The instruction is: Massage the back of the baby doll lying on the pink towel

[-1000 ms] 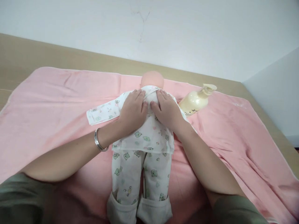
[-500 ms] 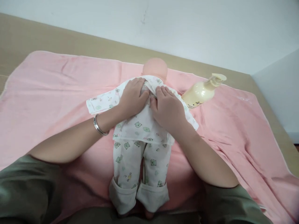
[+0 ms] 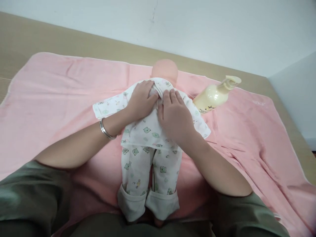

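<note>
A baby doll [image 3: 165, 69] lies stretched out with its bald head away from me; no face shows. It wears a white printed top [image 3: 148, 135] and matching trousers [image 3: 163, 168] with turned-up cuffs. My left hand [image 3: 142, 100] rests flat on the left of the doll's upper body, thumb apart from the fingers. On the other side of the middle, my right hand [image 3: 176, 115] lies flat on the top, fingers stretched out. Between both hands the cloth is bunched into a fold near the neck. Neither hand grips anything.
A pale yellow pump bottle [image 3: 213, 97] leans or lies beside the doll's right-hand sleeve. Under everything spreads a pink blanket [image 3: 61, 92], wrinkled at the right, on a wooden table [image 3: 98, 42]. A white wall [image 3: 197, 29] stands behind.
My right hand has shifted slightly, its fingers now straighter on the top. My left hand keeps its place on the doll. The whole view has moved a little.
</note>
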### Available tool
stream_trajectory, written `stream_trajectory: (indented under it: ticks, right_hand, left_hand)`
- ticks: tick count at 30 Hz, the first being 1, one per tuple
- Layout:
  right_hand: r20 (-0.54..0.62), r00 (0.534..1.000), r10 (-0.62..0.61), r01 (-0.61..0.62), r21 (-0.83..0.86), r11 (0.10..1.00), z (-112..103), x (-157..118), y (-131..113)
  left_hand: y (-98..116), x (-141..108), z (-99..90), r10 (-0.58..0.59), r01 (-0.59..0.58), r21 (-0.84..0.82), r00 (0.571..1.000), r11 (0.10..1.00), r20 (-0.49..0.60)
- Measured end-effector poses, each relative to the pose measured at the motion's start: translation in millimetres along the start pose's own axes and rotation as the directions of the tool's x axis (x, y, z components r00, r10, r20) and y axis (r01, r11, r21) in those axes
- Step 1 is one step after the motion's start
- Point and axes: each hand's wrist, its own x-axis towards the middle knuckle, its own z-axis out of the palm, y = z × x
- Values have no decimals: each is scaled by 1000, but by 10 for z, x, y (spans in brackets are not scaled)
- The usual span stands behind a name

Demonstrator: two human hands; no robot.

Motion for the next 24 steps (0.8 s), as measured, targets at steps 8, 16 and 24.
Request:
stream_trajectory:
  ticks: [8,16,24]
  right_hand:
    - [-30,999,-44,48,154,987,39,351,336]
    - [16,999,37,-38,51,998,8,241,179]
    - [-54,997,-50,52,46,998,58,22,28]
  left_hand:
    - [180,-314,79,98,-95,59,994,994,-48]
    - [60,-124,42,36,-37,-32,999,999,-14]
    - [-86,-101,81,57,-69,-78,988,995,-143]
